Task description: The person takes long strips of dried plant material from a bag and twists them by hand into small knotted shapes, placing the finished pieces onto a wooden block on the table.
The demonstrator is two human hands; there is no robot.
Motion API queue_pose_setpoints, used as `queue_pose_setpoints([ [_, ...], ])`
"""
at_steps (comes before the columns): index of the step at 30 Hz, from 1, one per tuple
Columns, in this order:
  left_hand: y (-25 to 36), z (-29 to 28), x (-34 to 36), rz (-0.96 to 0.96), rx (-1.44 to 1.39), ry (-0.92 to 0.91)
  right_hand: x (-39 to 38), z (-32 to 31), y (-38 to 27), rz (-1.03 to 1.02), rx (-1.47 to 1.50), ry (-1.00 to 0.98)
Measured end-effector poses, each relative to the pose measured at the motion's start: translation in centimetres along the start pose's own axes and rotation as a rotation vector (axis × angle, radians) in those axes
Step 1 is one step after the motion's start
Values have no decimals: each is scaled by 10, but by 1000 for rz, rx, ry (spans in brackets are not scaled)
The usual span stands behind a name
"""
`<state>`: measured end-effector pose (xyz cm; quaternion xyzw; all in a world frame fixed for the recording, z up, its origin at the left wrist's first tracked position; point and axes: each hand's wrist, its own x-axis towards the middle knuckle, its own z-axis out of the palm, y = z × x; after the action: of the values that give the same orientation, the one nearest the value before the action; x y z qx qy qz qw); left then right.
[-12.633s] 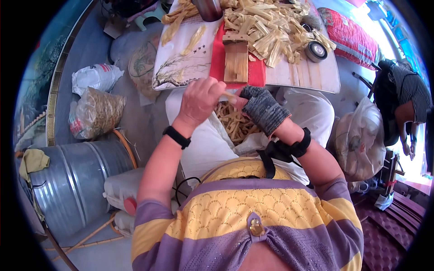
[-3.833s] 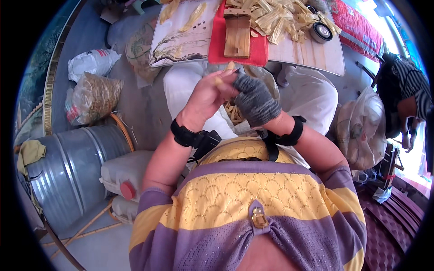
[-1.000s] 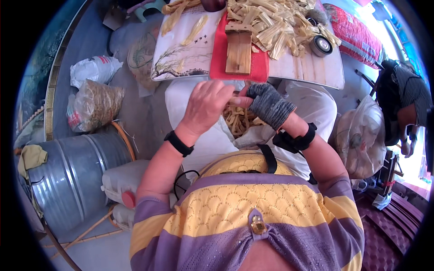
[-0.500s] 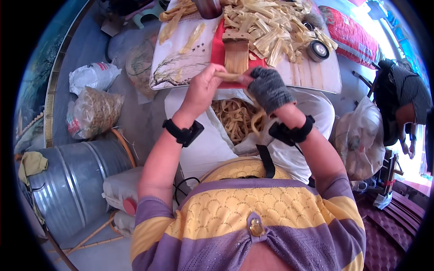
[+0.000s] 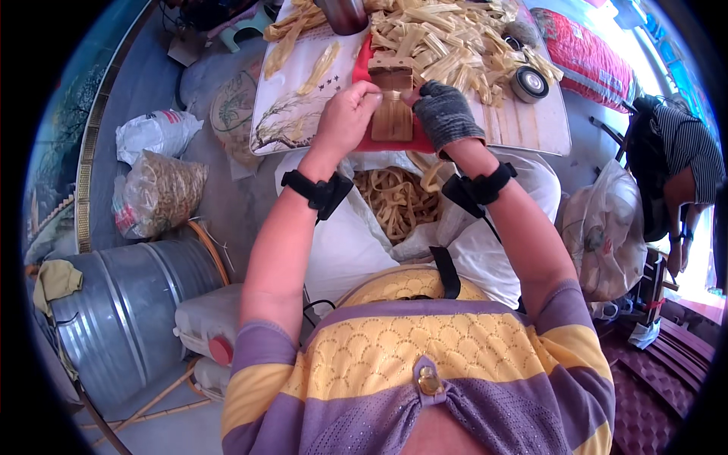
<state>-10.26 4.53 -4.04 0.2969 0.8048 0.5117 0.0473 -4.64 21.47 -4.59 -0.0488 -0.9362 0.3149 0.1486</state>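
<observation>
My left hand (image 5: 347,121), bare, pinches one end of a pale, dried husk-like strip (image 5: 392,95). At the other end, my right hand (image 5: 449,114) in a grey fingerless glove grips it with closed fingers. The strip is stretched level across a small wooden block (image 5: 392,127), just below the block's darker upper crosspiece. Beneath the block lies a red cloth (image 5: 422,142) at the near edge of the table (image 5: 303,125). Between my legs a white bag (image 5: 341,205) holds a tangle of long tan strips (image 5: 398,206), part of which hangs up toward my right hand.
A heap of flat, dried strips (image 5: 440,45) covers the table's far side, with a dark cup (image 5: 345,17) and a round black-rimmed tin (image 5: 529,84) beside it. Sacks and a metal drum (image 5: 136,311) stand left. Another person's arm (image 5: 682,205) shows at far right.
Both hands have moved away from me, a little apart, bringing the strip from in front of the wooden block to across it. The tangle in the bag has hardly changed.
</observation>
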Motion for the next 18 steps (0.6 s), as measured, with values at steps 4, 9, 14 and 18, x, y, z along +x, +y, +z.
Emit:
queue_pose_setpoints([
  [4, 10, 1, -11, -127, 370, 6, -12, 2, 3, -10, -146, -96],
  [9, 18, -7, -54, 271, 543, 255, -49, -18, -20, 82, 84, 29],
  [14, 22, 12, -95, -625, -602, -340, -83, -14, -45, -286, 283, 91],
  [18, 22, 25, -109, -593, -1098, -206, -102, -10, -63, -339, 269, 29],
])
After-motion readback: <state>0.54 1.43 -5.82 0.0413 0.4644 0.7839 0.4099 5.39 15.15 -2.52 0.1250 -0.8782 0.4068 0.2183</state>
